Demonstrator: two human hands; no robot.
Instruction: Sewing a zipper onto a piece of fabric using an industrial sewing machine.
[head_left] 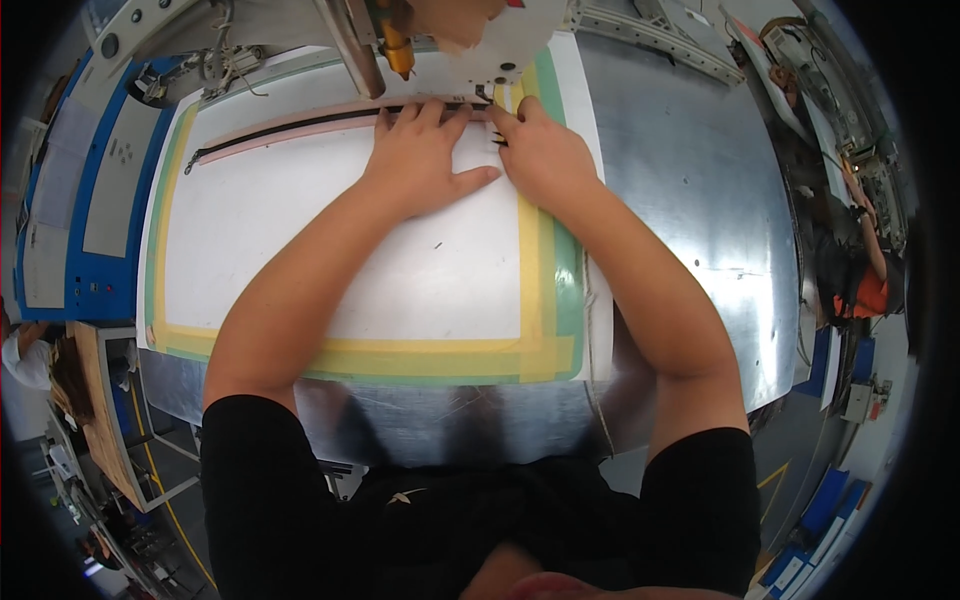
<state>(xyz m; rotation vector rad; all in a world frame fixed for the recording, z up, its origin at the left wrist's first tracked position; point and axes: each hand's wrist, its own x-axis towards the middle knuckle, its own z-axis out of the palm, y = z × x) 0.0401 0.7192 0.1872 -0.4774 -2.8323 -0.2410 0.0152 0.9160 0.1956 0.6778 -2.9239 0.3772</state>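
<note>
A long strip with a black zipper (290,125) along pink fabric (240,148) lies across the far part of the white board (340,240). A small metal pull hangs at its left end. My left hand (418,155) lies on the zipper's right part, palm down, fingers stretched and thumb out to the side. Close beside it, my right hand (545,155) is curled at the strip's right end, its index finger reaching to the strip. From under its fingers pokes a small tool with dark pointed tips (499,139); its body is mostly hidden in the hand.
Yellow tape (430,350) and green tape border the board, which rests on a metal table (690,180). A machine head with a brass-coloured nozzle (402,62) and a metal post stand just beyond my hands. A blue cabinet (95,200) is at left; other people work at both sides.
</note>
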